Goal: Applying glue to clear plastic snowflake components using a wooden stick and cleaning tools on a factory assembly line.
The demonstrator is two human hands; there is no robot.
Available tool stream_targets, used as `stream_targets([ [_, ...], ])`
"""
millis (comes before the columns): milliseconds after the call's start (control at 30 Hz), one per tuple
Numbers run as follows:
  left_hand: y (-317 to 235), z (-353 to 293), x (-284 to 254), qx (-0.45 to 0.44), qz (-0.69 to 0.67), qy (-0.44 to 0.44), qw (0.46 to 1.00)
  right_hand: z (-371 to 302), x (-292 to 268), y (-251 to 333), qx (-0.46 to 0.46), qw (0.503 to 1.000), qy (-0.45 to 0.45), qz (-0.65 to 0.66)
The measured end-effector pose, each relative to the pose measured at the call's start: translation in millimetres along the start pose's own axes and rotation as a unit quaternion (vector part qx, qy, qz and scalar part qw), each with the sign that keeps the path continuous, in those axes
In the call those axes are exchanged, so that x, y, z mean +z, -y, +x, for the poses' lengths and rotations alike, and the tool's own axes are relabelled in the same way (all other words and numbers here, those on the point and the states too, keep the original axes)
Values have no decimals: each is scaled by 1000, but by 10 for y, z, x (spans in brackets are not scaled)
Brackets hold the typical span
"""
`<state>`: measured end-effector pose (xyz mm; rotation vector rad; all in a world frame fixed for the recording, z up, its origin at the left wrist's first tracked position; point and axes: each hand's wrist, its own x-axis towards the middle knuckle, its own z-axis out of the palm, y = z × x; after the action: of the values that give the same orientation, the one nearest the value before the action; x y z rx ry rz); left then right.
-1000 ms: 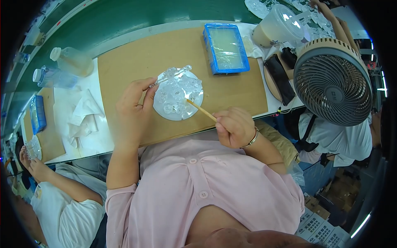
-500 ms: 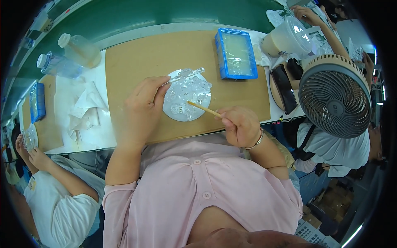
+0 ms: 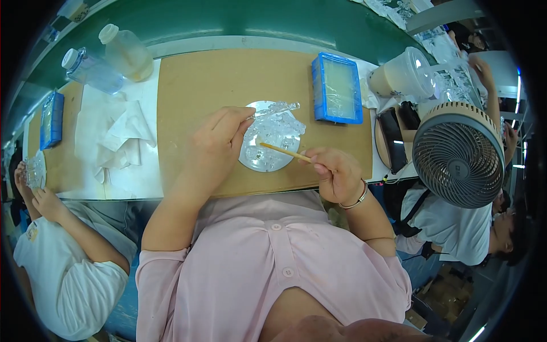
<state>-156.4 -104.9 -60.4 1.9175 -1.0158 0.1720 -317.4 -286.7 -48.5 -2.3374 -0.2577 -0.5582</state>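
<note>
A clear, knobbly plastic piece [image 3: 279, 108] is pinched between the thumb and fingers of my left hand [image 3: 216, 142], at the far side of a white round disc [image 3: 268, 165]. More clear, glossy plastic covers much of the disc; whether it is all one piece with the part I hold I cannot tell. My right hand [image 3: 337, 174] grips a thin wooden stick [image 3: 288, 152] near its end. The stick's tip points left over the clear plastic on the disc; whether it touches I cannot make out.
A brown cardboard sheet [image 3: 228, 74] lies under the disc. Beyond my right hand are a blue-rimmed tray [image 3: 316, 91], a lidded plastic cup [image 3: 393, 77], a dark case [image 3: 392, 139] and a fan [image 3: 458, 165]. Bottles [image 3: 128, 57] and crumpled tissues [image 3: 122, 134] lie left, beside a co-worker's hands [image 3: 48, 202].
The whole view has shifted a little. My left hand still pinches the clear plastic piece, and the stick stays over the disc in my right hand, lying slightly flatter.
</note>
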Motion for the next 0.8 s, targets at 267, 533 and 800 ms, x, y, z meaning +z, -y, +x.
stream_targets([
  [267, -10, 8, -13, 15, 22, 12, 1000, 318, 133, 235, -164, 977, 79, -108],
  [533, 17, 4, 11, 27, 40, 2, 999, 489, 249, 180, -136, 974, 74, -163],
  [800, 0, 12, -3, 37, 43, 3, 998, 470, 100, 77, -12, 986, -49, -157],
])
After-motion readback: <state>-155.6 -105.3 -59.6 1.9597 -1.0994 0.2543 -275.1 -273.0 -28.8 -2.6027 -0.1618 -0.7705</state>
